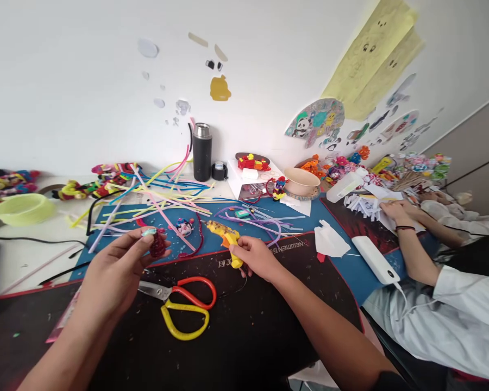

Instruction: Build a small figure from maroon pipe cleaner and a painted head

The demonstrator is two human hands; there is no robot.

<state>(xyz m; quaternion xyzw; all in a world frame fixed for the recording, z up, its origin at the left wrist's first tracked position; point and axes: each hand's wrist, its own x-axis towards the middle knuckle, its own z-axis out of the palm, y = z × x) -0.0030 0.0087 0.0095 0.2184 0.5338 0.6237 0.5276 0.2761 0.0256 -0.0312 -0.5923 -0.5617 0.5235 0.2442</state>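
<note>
Between the thumb and fingers of my left hand [124, 263] is a small dark red fuzzy piece [158, 244] with a pale green bit on top. My right hand [255, 258] grips a yellow glue gun [233, 251] with an orange trigger, its nozzle pointing up and left toward the red piece but apart from it. Below and between both hands, scissors [179, 304] with one red and one yellow handle lie on the black mat [236, 342]. A small colourful figure [184, 227] rests behind, beside a dark red fuzzy stem [199, 233].
Pipe cleaners [158, 201] spread across the blue mat [224, 209]. A black flask [202, 153], a beige bowl [301, 182] and a green bowl [23, 209] stand toward the wall. At the right, another person's hands [397, 212] hold white paper near a white power bank [375, 259].
</note>
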